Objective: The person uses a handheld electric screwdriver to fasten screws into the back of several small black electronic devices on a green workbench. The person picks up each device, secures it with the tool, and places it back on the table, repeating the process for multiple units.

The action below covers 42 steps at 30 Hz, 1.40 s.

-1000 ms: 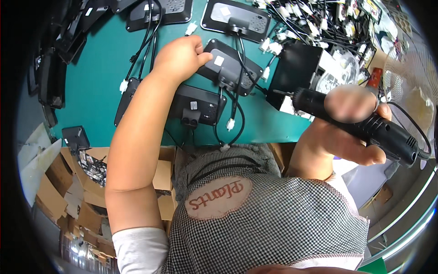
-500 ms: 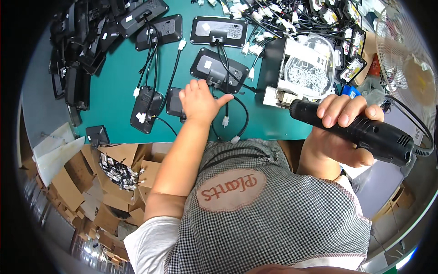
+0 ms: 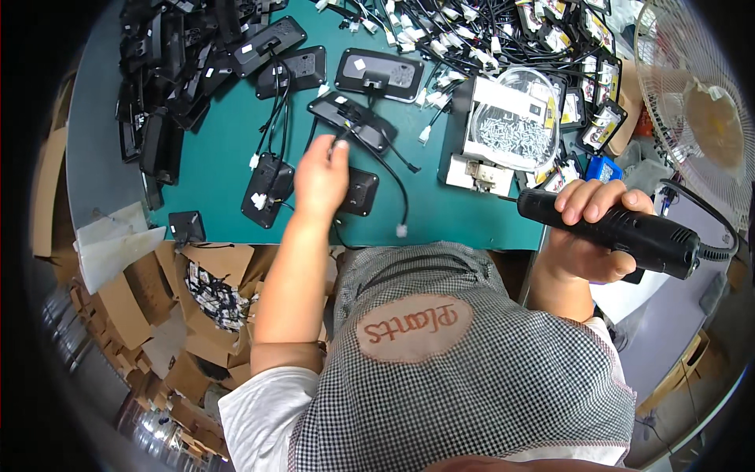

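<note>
My left hand [image 3: 321, 177] reaches over the green table [image 3: 212, 157] and pinches a black cable [image 3: 393, 175] by a small black housing [image 3: 359, 191]. The cable runs to a white plug [image 3: 402, 230] near the table's front edge. Another black housing [image 3: 267, 189] lies just left of that hand. My right hand [image 3: 594, 228] grips a black electric screwdriver [image 3: 621, 233] held level past the table's right front corner, its tip pointing left.
A round clear dish of screws [image 3: 515, 118] stands on a black and white fixture. Several black housings with cables [image 3: 358, 118] cover the back and left of the table. Open cardboard boxes [image 3: 208, 295] sit on the floor to the left. A fan [image 3: 704, 94] is at the right.
My left hand drew back toward me from the far housings and now pinches the cable. The right hand with the screwdriver dropped lower and to the right in view.
</note>
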Each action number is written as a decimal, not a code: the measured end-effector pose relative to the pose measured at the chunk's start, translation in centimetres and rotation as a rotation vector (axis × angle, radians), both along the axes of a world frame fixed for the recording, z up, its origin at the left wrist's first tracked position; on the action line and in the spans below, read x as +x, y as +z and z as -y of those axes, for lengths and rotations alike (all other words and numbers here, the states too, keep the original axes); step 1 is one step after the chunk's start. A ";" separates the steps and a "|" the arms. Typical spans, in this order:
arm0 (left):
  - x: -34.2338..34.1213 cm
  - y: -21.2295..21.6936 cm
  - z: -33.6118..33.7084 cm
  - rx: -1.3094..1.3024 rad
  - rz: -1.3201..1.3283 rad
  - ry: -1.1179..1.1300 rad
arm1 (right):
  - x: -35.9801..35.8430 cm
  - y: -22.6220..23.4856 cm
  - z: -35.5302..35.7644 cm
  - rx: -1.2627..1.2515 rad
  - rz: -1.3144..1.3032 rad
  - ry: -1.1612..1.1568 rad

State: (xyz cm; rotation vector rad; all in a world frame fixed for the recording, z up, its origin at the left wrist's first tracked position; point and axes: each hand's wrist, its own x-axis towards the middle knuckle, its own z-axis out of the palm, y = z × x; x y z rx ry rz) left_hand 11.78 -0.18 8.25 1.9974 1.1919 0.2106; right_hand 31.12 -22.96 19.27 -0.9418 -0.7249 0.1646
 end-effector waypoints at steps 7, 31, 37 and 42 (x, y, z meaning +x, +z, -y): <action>1.8 5.6 -4.0 -0.074 0.184 -0.043 | 0.7 0.6 0.9 -0.002 -0.007 -0.010; -2.2 -2.9 -11.1 0.210 -0.688 0.027 | -1.5 1.3 -1.8 -0.095 -0.085 0.136; -1.5 -5.0 -10.2 0.367 -0.634 -0.098 | -2.3 1.0 -2.1 -0.148 -0.120 0.107; -1.0 -7.0 -9.4 0.409 -0.664 -0.270 | -2.7 1.4 -2.8 -0.158 -0.122 0.115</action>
